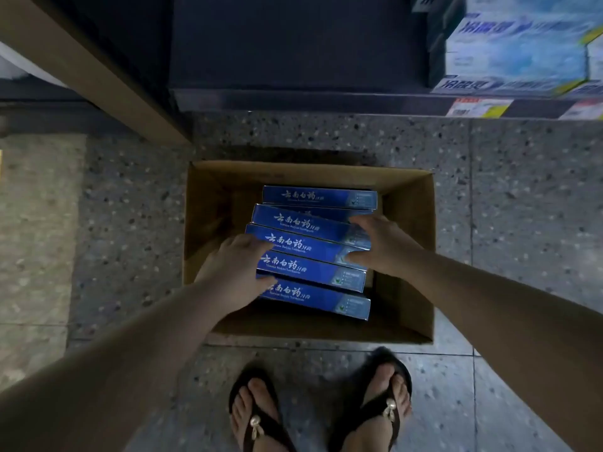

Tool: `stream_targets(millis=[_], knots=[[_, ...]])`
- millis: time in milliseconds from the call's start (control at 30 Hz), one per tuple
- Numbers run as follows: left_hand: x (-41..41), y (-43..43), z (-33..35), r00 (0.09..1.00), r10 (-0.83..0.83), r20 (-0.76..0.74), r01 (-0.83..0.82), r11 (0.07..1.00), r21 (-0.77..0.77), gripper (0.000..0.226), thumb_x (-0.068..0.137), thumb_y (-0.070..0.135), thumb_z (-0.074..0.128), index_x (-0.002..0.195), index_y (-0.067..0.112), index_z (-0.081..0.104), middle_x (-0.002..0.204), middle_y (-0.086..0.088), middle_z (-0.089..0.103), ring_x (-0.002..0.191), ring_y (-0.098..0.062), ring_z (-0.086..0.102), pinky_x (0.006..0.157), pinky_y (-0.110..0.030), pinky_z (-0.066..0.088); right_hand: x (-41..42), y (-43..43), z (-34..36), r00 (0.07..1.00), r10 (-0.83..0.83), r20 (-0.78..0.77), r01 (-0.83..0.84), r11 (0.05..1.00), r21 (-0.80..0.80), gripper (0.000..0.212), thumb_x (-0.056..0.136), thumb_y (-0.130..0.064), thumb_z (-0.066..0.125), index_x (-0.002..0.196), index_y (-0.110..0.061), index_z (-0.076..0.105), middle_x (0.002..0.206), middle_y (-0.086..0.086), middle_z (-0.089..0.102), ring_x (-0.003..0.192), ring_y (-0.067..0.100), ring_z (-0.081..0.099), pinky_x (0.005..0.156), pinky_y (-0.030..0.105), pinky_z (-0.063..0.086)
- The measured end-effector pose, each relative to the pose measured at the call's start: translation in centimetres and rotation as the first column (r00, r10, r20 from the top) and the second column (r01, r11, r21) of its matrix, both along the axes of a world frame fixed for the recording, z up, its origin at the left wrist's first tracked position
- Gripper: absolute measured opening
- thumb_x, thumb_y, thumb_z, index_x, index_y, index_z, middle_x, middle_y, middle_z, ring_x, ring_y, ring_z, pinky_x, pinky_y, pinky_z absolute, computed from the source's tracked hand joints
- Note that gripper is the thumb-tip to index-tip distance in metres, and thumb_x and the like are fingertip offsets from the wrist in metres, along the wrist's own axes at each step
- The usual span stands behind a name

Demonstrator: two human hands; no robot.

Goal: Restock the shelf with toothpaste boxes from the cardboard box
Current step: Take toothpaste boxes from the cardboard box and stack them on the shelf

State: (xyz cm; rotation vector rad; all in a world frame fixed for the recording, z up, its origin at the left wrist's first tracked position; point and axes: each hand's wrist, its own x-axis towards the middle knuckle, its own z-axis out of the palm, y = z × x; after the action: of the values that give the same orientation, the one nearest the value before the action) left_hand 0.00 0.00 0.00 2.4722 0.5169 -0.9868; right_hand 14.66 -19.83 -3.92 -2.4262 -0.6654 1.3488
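Note:
An open cardboard box (408,197) sits on the floor in front of my feet. Inside it lie several dark blue toothpaste boxes (313,246) with white lettering, fanned out in an overlapping row. My left hand (235,269) is clamped over the left ends of the middle boxes, thumb and fingers around them. My right hand (381,243) grips the right ends of the same boxes. The farthest box (319,196) and the nearest box (319,300) lie outside both hands. The bottom shelf (293,99) stands dark just beyond the cardboard box.
Light blue product boxes (515,50) fill the shelf's right end, with price tags (476,107) on its edge. A tan upright panel (81,66) slants at the left. My feet in dark sandals (319,415) stand on speckled floor close behind the cardboard box.

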Motion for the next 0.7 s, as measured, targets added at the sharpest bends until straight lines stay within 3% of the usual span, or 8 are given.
stream_targets(millis=[200, 333, 433, 500, 600, 700], knots=[[0.5, 1.1, -2.4, 0.995, 0.051, 0.089, -0.055, 0.998, 0.044, 0.077, 0.077, 0.051, 0.06, 0.141, 0.028, 0.022, 0.149, 0.001, 0.026, 0.137, -0.021, 0.026, 0.108, -0.039, 0.03, 0.4, -0.2, -3.6, 0.999, -0.004, -0.033, 0.005, 1.0, 0.027, 0.087, 0.071, -0.044, 0.071, 0.142, -0.025, 0.023, 0.146, 0.006, 0.032, 0.134, 0.026, 0.03, 0.107, 0.048, 0.033], [0.4, 1.9, -3.0, 0.98, 0.157, 0.121, -0.161, 0.987, 0.024, 0.082, 0.075, 0.048, 0.064, 0.141, 0.027, 0.021, 0.148, 0.0, 0.027, 0.135, -0.022, 0.029, 0.107, -0.04, 0.031, 0.1, -0.6, -4.2, 0.999, -0.042, -0.03, 0.044, 0.997, 0.07, 0.075, 0.071, -0.039, 0.071, 0.135, -0.023, 0.036, 0.14, 0.001, 0.041, 0.129, 0.022, 0.033, 0.103, 0.046, 0.037], [0.4, 2.1, -3.1, 0.969, 0.194, 0.154, -0.199, 0.98, 0.019, 0.081, 0.075, 0.043, 0.067, 0.141, 0.026, 0.023, 0.147, -0.002, 0.03, 0.134, -0.024, 0.032, 0.105, -0.041, 0.034, -0.3, -0.7, -3.8, 0.988, -0.146, -0.047, 0.15, 0.983, 0.105, 0.058, 0.069, -0.035, 0.074, 0.119, -0.026, 0.046, 0.116, 0.001, 0.055, 0.108, 0.019, 0.052, 0.085, 0.036, 0.049], [0.5, 2.2, -3.1, 0.966, 0.204, 0.161, -0.211, 0.977, 0.031, 0.081, 0.074, 0.042, 0.068, 0.14, 0.024, 0.025, 0.147, -0.002, 0.031, 0.134, -0.024, 0.032, 0.105, -0.041, 0.034, -0.2, -0.8, -3.1, 0.987, -0.158, -0.04, 0.162, 0.979, 0.126, 0.046, 0.075, -0.029, 0.071, 0.115, -0.024, 0.049, 0.103, -0.002, 0.058, 0.094, 0.014, 0.059, 0.071, 0.024, 0.049], [0.9, 2.2, -3.5, 0.976, 0.167, 0.142, -0.177, 0.982, 0.063, 0.082, 0.072, 0.042, 0.07, 0.139, 0.023, 0.025, 0.146, -0.002, 0.031, 0.134, -0.023, 0.03, 0.106, -0.04, 0.032, 0.3, -1.8, -1.1, 0.981, -0.193, 0.028, 0.187, 0.971, 0.148, 0.043, 0.079, -0.022, 0.067, 0.119, -0.021, 0.049, 0.094, -0.007, 0.054, 0.079, 0.004, 0.054, 0.06, 0.012, 0.04], [1.7, 2.0, -4.4, 0.994, 0.058, 0.093, -0.063, 0.996, 0.057, 0.087, 0.07, 0.044, 0.07, 0.14, 0.026, 0.021, 0.149, 0.0, 0.026, 0.138, -0.021, 0.023, 0.111, -0.042, 0.025, 0.8, -3.6, 1.4, 0.933, -0.336, 0.128, 0.309, 0.931, 0.196, 0.044, 0.076, -0.013, 0.069, 0.113, -0.025, 0.049, 0.083, -0.012, 0.051, 0.073, 0.004, 0.051, 0.057, 0.013, 0.036]])
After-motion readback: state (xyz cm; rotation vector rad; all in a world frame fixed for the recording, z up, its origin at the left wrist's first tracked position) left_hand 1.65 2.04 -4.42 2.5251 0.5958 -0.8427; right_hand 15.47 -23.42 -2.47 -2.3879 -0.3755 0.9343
